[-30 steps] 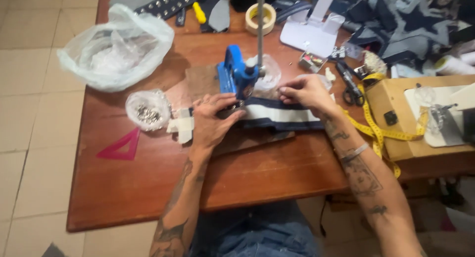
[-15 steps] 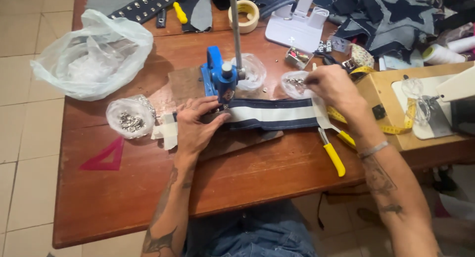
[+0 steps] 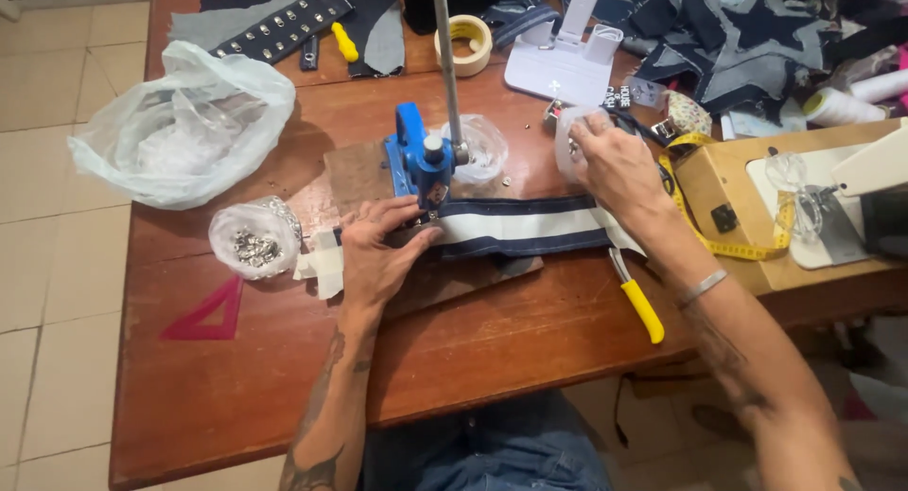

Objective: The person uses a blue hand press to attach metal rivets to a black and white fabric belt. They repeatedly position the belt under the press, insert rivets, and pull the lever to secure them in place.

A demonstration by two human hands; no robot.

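Brown wooden worktop [image 3: 530, 330] fills mid-frame, over a tiled floor [image 3: 57, 264] at left. On it: crumpled clear plastic bag [image 3: 180, 122] upper left, small bag of metal studs [image 3: 251, 240] and red triangle ruler [image 3: 203, 311] at left, blue hand press [image 3: 416, 160] on a wood board [image 3: 359, 169] at centre, navy-and-white striped band [image 3: 530, 226] right of it, yellow-handled tool [image 3: 641, 306] lower right, tape roll [image 3: 468, 42] at top, denim pieces [image 3: 757, 27] upper right.
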